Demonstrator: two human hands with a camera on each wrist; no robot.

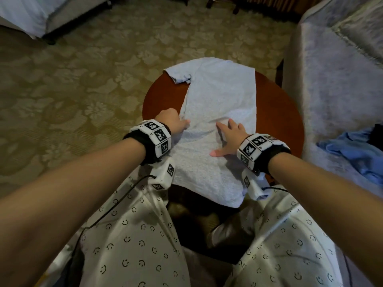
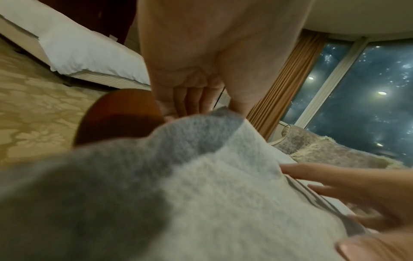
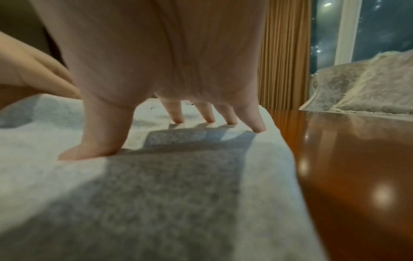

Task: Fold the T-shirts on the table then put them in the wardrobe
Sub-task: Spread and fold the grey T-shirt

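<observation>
The left hand (image 1: 173, 121) pinches the left edge of a pale T-shirt (image 1: 219, 100), fingers curled. The right hand (image 1: 230, 137) presses flat on the shirt's middle, fingers spread. The shirt lies lengthwise across a round wooden table (image 1: 277, 104).

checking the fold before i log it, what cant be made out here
- Left hand fingertips: head view, tucked at the light grey T-shirt edge; left wrist view too blurred to show the grip.
- T-shirt's right sleeve: not seen in any view.
- T-shirt's near hem: hangs past the round red-brown wooden table.
- Wardrobe: not in view.
</observation>
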